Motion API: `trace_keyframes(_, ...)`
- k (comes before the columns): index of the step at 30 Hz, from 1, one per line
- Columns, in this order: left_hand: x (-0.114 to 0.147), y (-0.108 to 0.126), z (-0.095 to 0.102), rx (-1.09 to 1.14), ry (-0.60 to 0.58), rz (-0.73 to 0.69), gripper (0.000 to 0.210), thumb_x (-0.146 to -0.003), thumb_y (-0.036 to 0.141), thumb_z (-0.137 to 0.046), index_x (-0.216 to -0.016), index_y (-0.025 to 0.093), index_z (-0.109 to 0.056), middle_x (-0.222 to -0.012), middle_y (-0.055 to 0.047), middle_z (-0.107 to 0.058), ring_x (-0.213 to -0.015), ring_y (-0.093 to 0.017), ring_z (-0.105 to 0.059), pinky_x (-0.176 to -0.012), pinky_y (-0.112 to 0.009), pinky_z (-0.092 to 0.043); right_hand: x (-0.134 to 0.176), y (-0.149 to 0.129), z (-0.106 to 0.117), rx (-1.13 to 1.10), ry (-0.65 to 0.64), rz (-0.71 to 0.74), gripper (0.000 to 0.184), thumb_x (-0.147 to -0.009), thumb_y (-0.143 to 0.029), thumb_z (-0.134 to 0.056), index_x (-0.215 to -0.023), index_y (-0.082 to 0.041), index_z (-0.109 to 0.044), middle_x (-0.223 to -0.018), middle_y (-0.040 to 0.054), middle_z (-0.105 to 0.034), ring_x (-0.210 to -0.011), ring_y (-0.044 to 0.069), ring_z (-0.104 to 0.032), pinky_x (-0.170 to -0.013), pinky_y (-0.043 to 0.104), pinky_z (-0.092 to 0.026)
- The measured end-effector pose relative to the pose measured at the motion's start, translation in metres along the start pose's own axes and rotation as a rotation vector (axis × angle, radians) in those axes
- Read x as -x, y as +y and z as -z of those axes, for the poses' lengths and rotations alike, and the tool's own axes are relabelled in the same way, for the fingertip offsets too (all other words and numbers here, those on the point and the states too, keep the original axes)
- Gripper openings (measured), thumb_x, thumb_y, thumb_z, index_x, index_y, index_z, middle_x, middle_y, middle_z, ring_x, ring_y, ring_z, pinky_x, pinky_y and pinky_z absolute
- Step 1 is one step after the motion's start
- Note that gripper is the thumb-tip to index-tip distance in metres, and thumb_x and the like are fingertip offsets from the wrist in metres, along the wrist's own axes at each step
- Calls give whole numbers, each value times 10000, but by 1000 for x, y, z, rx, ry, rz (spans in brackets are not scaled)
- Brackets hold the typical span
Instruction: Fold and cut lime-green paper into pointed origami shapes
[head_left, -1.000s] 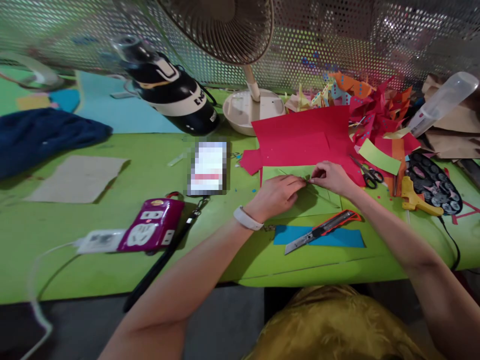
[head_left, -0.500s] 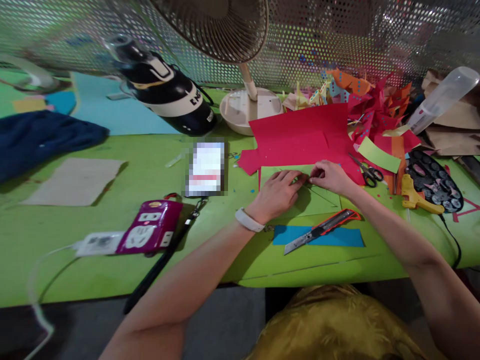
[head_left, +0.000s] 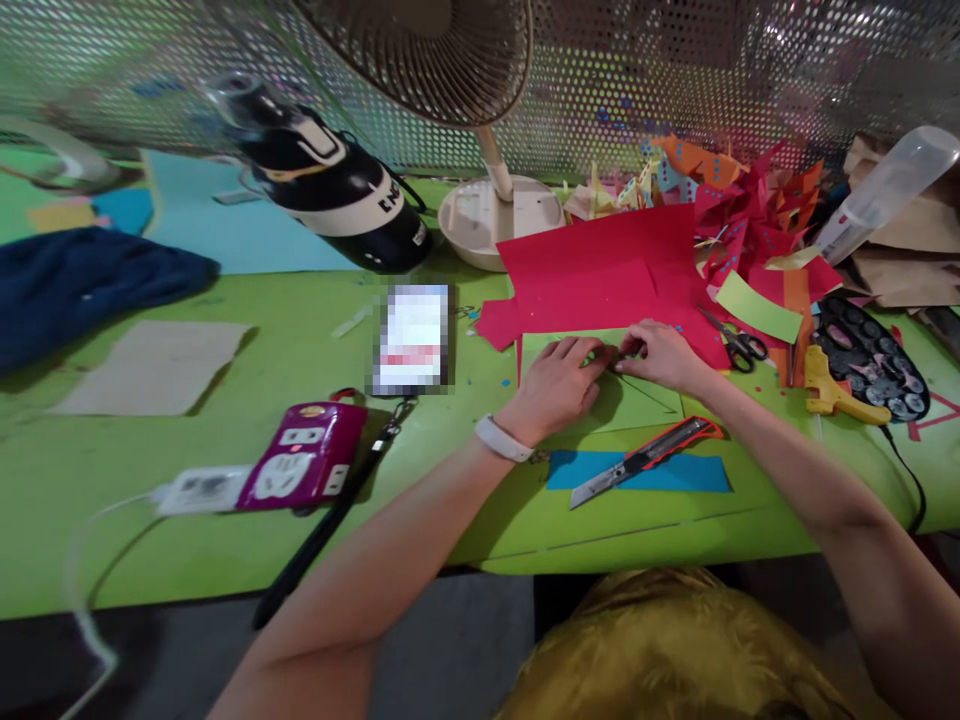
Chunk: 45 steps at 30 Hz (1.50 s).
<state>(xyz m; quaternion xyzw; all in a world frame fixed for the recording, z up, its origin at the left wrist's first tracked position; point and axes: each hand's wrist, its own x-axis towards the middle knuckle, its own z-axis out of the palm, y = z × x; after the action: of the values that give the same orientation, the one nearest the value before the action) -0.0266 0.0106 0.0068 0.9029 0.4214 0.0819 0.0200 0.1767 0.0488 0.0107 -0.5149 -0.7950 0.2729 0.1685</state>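
Observation:
My left hand (head_left: pixel 559 385), with a pale band on its wrist, lies over a light green sheet of paper (head_left: pixel 645 408), its fingers bent and drawn together. Close beside it, my right hand (head_left: pixel 661 352) pinches with thumb and fingers. A thin dark wire-like strand (head_left: pixel 646 393) runs from the fingertips across the green paper toward the lower right. What lies between the left fingertips is hidden. Nearer to me, a utility knife (head_left: pixel 645 460) with an orange edge lies across a blue paper strip (head_left: pixel 566 472). Red paper (head_left: pixel 592 265) extends behind the hands.
Black scissors (head_left: pixel 744 350), a yellow glue gun (head_left: pixel 844 390) and a black palette (head_left: pixel 874 355) lie on the right. Coloured paper scraps (head_left: pixel 757 205) pile up behind. A phone (head_left: pixel 412 335), purple power socket (head_left: pixel 311 455), bottle (head_left: pixel 341 190) and fan base (head_left: pixel 499 215) stand leftward.
Both hands stay in almost the same place, with only slight finger movement. The view has shifted very slightly.

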Motion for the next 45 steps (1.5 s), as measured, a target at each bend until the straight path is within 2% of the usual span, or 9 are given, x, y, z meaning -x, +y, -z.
trace_keyframes(7, 2, -1, -1, -3, 13, -18, 486, -884, 178, -426, -1343, 146, -584, -1297, -152, -600, -1182, -322, -544, -991, -492, -470, 0, 1, 3, -68, -40, 36, 37, -806, -158, -710, -832, -166, -684, -830, 29, -663, -807, 148, -603, -737, 263, -443)
trace_keyframes(14, 4, -1, -4, 31, 51, -24, 485, -876, 185, -425, -1332, 159, -586, -1301, -150, -590, -1179, -322, -538, -1002, -498, -460, 0, 2, 1, -53, -38, 46, 72, -786, -140, -727, -827, -176, -680, -824, 16, -660, -833, 156, -606, -761, 273, -451)
trace_keyframes(23, 3, 0, -4, 23, 27, -4, 502, -869, 207, -448, -1346, 125, -580, -1310, -165, -579, -1186, -335, -530, -1016, -491, -446, 0, 2, -1, -57, -17, 33, 68, -783, -140, -738, -831, -164, -696, -828, 27, -657, -803, 151, -602, -752, 276, -453)
trace_keyframes(36, 5, 0, -1, 26, 66, -63, 459, -872, 193, -447, -1286, 114, -628, -1266, -170, -645, -1149, -340, -593, -973, -508, -493, 0, 2, -1, -50, -1, 21, 56, -774, -157, -726, -821, -181, -710, -818, 23, -675, -777, 149, -613, -735, 274, -454)
trace_keyframes(40, 5, 1, 0, 44, 78, -56, 435, -864, 189, -466, -1257, 142, -646, -1236, -167, -662, -1154, -337, -601, -958, -511, -505, 0, 3, -3, -37, 8, 35, 52, -771, -156, -717, -813, -184, -705, -818, 22, -670, -785, 150, -609, -734, 274, -458)
trace_keyframes(45, 4, 3, 2, 20, 61, -45, 427, -866, 183, -465, -1248, 120, -645, -1237, -175, -653, -1153, -342, -595, -963, -507, -504, 0, 4, -4, -40, 13, 48, 63, -759, -154, -719, -811, -183, -697, -804, 17, -669, -805, 151, -602, -742, 269, -453)
